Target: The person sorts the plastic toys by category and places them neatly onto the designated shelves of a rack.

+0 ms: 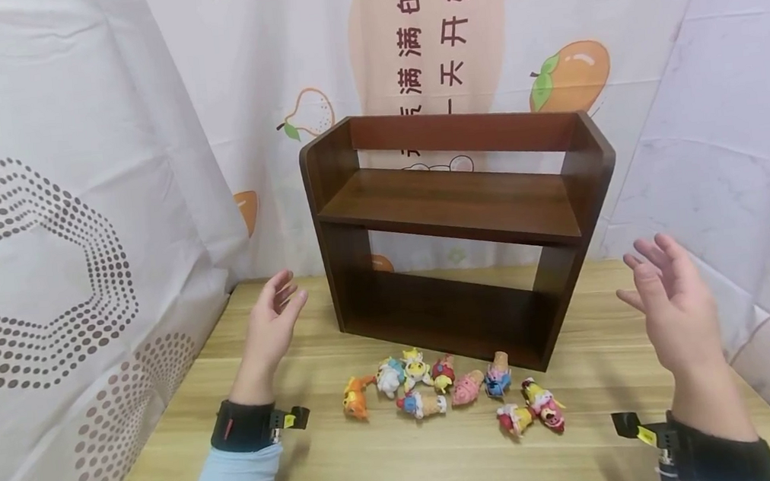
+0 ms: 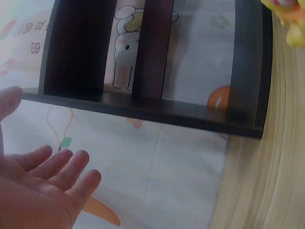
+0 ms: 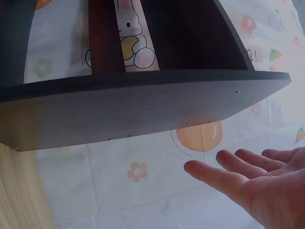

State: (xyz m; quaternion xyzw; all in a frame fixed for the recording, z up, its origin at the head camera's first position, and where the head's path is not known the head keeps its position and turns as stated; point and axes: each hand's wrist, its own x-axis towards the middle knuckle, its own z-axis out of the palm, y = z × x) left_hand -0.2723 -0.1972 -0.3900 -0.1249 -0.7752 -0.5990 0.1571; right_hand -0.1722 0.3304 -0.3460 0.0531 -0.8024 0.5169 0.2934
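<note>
A dark brown two-tier wooden shelf [image 1: 450,204] stands on the table, turned slightly at an angle. My left hand [image 1: 273,319] hovers to its left with relaxed fingers, touching nothing. To the right of the shelf, my right hand [image 1: 679,306] is raised in the air, fingers loosely spread and holding nothing. In the right wrist view that hand [image 3: 267,183] is apart from the shelf's side panel [image 3: 143,107]. Several small colourful figurines lie in front of the shelf, among them an orange one [image 1: 355,398], a pink one [image 1: 467,388] and a blue one [image 1: 498,376].
The light wood tabletop [image 1: 405,468] extends toward me. Printed cloth curtains [image 1: 259,53] hang behind the table and along both sides. Two figurines, a red-and-yellow one [image 1: 514,418] and a yellow-and-pink one [image 1: 545,406], lie nearer to me on the right.
</note>
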